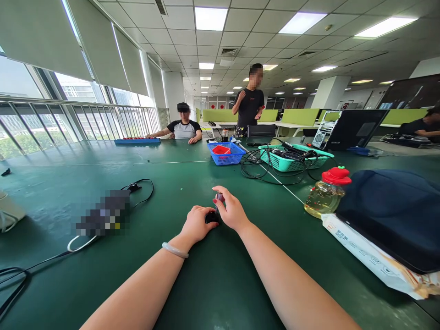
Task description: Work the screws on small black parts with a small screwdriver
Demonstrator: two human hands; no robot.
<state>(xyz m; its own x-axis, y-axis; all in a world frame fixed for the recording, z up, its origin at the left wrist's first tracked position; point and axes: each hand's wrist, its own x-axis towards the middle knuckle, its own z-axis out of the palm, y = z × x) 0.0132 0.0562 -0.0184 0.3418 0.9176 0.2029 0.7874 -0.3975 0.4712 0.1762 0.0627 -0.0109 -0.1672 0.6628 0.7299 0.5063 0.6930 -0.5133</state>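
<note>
My left hand (195, 224) rests on the green table, its fingers closed around a small black object (211, 217) whose kind I cannot make out. Just beside it, my right hand (233, 211) is raised a little. Between its thumb and fingers it pinches a small shiny cylinder (219, 196), upright and close above the black object. Fingers cover part of both items, so whether they touch is hidden. A pale bangle (175, 250) circles my left wrist.
Ahead stand a blue basket (227, 156) and a green basket (288, 160) with cables. On the right are a red-lidded bottle (325, 195), a dark blue cap (392, 201) and a wipes pack (367, 250). A blurred dark device (105, 213) lies left. Two people (185, 128) are beyond.
</note>
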